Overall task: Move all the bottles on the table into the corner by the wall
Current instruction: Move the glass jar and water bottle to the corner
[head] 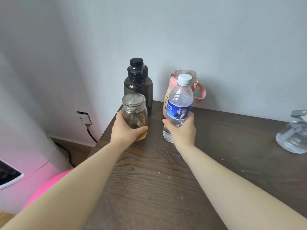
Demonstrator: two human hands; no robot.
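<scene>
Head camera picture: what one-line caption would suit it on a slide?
Left hand holds a glass jar, right hand a water bottle, nearing two bottles at the wall.

Non-task stuff: grey wall (199, 30) behind dark wood-grain table (157, 188), white specks scattered on the top. Wall socket (84, 117) low on the left with a dark cable (91, 136) plugged in, running down to the floor. Pink rounded object (41, 185) bottom left, partly out of view
</scene>
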